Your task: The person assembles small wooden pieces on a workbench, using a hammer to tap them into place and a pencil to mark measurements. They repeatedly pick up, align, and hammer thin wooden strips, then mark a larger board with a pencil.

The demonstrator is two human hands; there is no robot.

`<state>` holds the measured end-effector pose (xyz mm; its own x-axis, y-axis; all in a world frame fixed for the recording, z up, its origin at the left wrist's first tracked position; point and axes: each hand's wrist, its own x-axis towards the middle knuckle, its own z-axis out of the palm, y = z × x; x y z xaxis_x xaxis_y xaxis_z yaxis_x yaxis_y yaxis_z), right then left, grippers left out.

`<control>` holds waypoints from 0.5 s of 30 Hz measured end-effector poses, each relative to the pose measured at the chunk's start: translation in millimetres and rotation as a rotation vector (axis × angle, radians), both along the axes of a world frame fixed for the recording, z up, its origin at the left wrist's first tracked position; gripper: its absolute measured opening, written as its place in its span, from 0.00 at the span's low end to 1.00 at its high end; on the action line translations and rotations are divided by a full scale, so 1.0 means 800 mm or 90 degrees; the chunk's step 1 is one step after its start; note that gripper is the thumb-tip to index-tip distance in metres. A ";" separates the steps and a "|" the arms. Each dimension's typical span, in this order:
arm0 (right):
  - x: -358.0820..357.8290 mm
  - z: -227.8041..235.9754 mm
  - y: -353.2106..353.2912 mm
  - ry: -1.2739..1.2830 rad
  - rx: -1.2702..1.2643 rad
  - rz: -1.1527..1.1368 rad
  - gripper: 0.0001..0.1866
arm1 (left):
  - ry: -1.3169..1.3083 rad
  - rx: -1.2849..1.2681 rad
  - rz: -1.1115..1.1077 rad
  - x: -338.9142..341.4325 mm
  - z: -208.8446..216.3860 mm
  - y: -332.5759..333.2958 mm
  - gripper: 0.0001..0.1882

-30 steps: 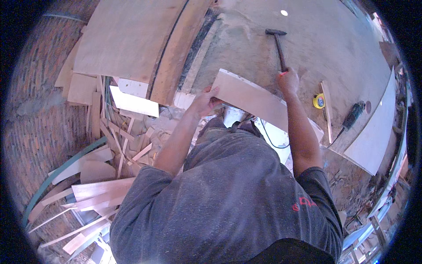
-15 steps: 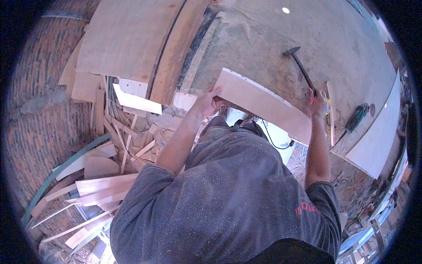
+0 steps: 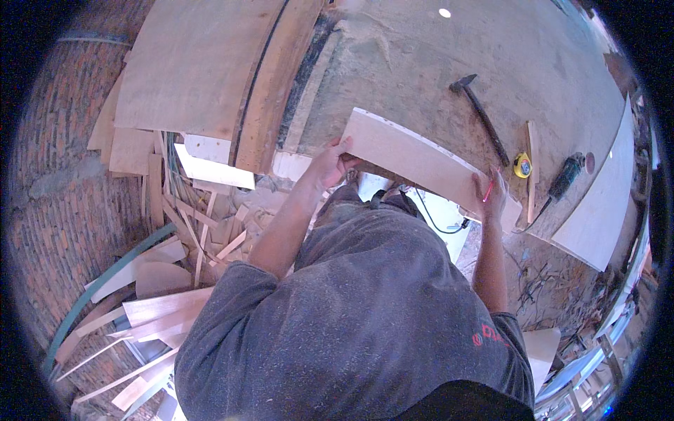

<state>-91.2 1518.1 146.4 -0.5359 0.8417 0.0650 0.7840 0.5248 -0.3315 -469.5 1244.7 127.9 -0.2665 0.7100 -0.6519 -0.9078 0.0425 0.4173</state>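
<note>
A pale plywood board [image 3: 414, 156] lies slantwise across the near edge of the work table. Its left end is gripped by my left hand [image 3: 331, 165], thumb on top and fingers beneath. Near the board's right end is my right hand [image 3: 495, 200], with a thin red pencil [image 3: 488, 191] between its fingers and the hand against the board. Beyond the board a hammer [image 3: 481, 116] rests on the table, its handle end pointing towards my right hand. A yellow tape measure [image 3: 521, 165] sits just past that hand, beside a narrow wooden strip [image 3: 531, 168].
On the table's right are a green angle grinder [image 3: 566, 177] and a curved white sheet [image 3: 597, 203]. Large plywood sheets [image 3: 189, 67] and a long timber beam [image 3: 277, 84] lie at the left. Wood offcuts [image 3: 165, 309] pile up below, near a brick wall [image 3: 53, 175].
My right hand has moved down and left from beside the hammer handle onto the board's right end, uncovering the tape measure. My left hand keeps its grip on the board.
</note>
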 end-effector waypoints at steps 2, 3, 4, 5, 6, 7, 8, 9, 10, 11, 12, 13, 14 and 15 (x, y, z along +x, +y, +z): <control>0.004 0.010 -0.014 -0.014 0.010 0.036 0.32 | -0.008 0.014 -0.006 -0.003 -0.001 -0.002 0.18; 0.003 0.015 -0.019 -0.032 -0.011 0.029 0.36 | -0.008 0.019 -0.007 -0.004 -0.002 -0.003 0.18; 0.002 0.022 -0.021 -0.039 -0.010 0.045 0.39 | -0.012 0.023 -0.009 -0.005 -0.002 -0.003 0.17; 0.000 0.029 -0.024 -0.070 -0.018 0.051 0.42 | -0.002 0.025 -0.011 -0.005 -0.002 -0.003 0.17; -0.003 0.037 -0.027 -0.075 -0.024 0.074 0.46 | 0.004 0.024 -0.013 -0.006 -0.002 -0.004 0.17; -0.005 0.045 -0.031 -0.105 -0.039 0.086 0.51 | 0.009 0.027 -0.012 -0.006 -0.002 -0.005 0.17; -0.008 0.054 -0.034 -0.144 -0.062 0.095 0.56 | 0.011 0.030 -0.015 -0.006 -0.002 -0.006 0.17; -0.011 0.062 -0.037 -0.152 -0.078 0.103 0.59 | 0.013 0.036 -0.016 -0.006 -0.001 -0.007 0.17; -0.014 0.070 -0.040 -0.170 -0.102 0.108 0.63 | 0.018 0.036 -0.015 -0.006 0.000 -0.008 0.17; -0.016 0.078 -0.043 -0.188 -0.126 0.113 0.67 | 0.009 0.044 -0.012 -0.005 0.002 -0.010 0.17; -0.019 0.083 -0.046 -0.204 -0.139 0.114 0.68 | 0.004 0.044 -0.006 -0.004 0.004 -0.013 0.17; -0.021 0.087 -0.049 -0.221 -0.152 0.114 0.70 | -0.003 0.032 -0.001 -0.003 0.006 -0.015 0.17; -0.023 0.091 -0.051 -0.239 -0.154 0.119 0.71 | -0.014 0.049 0.007 -0.002 0.009 -0.016 0.17; -0.024 0.092 -0.052 -0.240 -0.156 0.121 0.71 | -0.027 0.054 0.014 -0.002 0.012 -0.018 0.18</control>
